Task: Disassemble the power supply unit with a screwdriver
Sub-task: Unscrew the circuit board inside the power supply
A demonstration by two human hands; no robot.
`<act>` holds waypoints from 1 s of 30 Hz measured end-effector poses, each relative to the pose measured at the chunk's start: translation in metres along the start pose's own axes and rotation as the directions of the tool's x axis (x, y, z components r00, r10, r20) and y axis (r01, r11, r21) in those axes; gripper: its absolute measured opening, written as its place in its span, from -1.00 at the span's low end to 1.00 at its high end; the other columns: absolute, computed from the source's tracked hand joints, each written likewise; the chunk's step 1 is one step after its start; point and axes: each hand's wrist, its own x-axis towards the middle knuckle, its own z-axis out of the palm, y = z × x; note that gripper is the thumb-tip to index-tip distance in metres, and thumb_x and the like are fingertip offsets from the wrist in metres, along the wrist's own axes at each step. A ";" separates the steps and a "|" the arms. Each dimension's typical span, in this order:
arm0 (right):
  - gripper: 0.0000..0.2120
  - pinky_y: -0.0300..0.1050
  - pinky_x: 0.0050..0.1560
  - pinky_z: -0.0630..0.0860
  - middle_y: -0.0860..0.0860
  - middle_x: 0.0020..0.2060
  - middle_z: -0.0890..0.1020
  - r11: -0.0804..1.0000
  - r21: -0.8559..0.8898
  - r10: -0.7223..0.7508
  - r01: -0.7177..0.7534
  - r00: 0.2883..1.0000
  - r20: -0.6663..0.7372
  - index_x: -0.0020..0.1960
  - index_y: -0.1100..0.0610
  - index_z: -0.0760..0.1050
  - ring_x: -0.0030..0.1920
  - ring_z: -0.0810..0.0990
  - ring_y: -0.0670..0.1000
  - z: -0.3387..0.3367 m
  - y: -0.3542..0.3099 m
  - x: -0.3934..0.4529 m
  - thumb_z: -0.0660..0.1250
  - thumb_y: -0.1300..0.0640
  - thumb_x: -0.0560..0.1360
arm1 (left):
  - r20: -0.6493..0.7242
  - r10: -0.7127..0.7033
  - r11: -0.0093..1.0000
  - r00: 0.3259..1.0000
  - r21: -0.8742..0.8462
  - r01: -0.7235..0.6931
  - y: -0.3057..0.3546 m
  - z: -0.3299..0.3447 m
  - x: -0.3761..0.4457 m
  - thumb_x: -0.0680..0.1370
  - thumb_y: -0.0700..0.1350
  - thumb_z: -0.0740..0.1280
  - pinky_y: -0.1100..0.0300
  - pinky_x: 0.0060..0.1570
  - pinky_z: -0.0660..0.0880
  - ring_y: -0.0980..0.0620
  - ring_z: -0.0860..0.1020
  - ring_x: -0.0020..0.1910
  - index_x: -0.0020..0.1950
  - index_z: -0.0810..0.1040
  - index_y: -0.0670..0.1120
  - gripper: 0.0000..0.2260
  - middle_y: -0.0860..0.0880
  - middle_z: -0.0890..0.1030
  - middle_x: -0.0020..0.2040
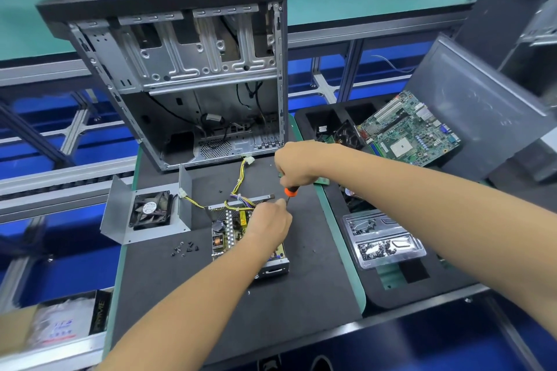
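Note:
The opened power supply unit (229, 232) lies on the black mat, its circuit board with coil and capacitor exposed and yellow wires (241, 178) running off its far end. My left hand (271, 224) rests on the board's far right part, fingertips pinching the shaft of the screwdriver (291, 191). My right hand (297, 164) grips the orange-and-black handle from above, holding the tool nearly upright over the unit's far right corner. The tip is hidden behind my left fingers. The removed metal cover with its fan (150, 209) stands to the left.
Several loose black screws (184, 247) lie left of the unit. An empty computer case (187, 75) stands behind the mat. To the right are a clear tray of screws (381, 245), a motherboard (410, 129) in a black foam tray and a grey side panel (479, 105).

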 end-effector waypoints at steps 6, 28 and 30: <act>-0.74 -0.23 -0.47 0.31 0.16 -0.28 0.65 1.000 0.005 -0.010 0.010 0.999 0.037 -0.19 0.28 0.57 -0.30 0.52 0.10 -0.004 -0.007 0.004 0.21 0.14 0.52 | -0.050 -0.183 0.971 0.982 -0.168 0.172 0.009 0.002 0.007 0.48 -0.37 0.19 0.18 -0.47 0.13 -0.07 0.57 -0.14 -0.04 0.54 -0.13 -0.78 -0.12 0.49 0.02; -0.70 -0.20 -0.43 0.38 0.00 -0.70 0.42 0.999 0.011 -0.049 0.049 0.999 0.023 -0.39 0.17 0.36 -0.48 0.44 0.04 -0.008 0.001 0.015 0.27 0.14 0.50 | -0.044 -0.095 0.979 0.994 -0.183 0.086 0.003 0.000 0.017 0.46 -0.41 0.22 0.16 -0.35 0.30 -0.15 0.59 -0.09 0.02 0.56 -0.22 -0.78 -0.19 0.53 0.01; -0.70 -0.20 -0.45 0.37 0.02 -0.61 0.44 0.998 0.013 -0.054 0.054 0.998 0.018 -0.39 0.17 0.37 -0.49 0.42 0.01 -0.008 0.000 0.015 0.27 0.14 0.49 | -0.034 -0.124 0.971 0.992 -0.208 0.114 0.006 0.001 0.017 0.45 -0.41 0.24 0.15 -0.29 0.33 -0.14 0.59 -0.10 0.00 0.57 -0.21 -0.79 -0.18 0.53 0.00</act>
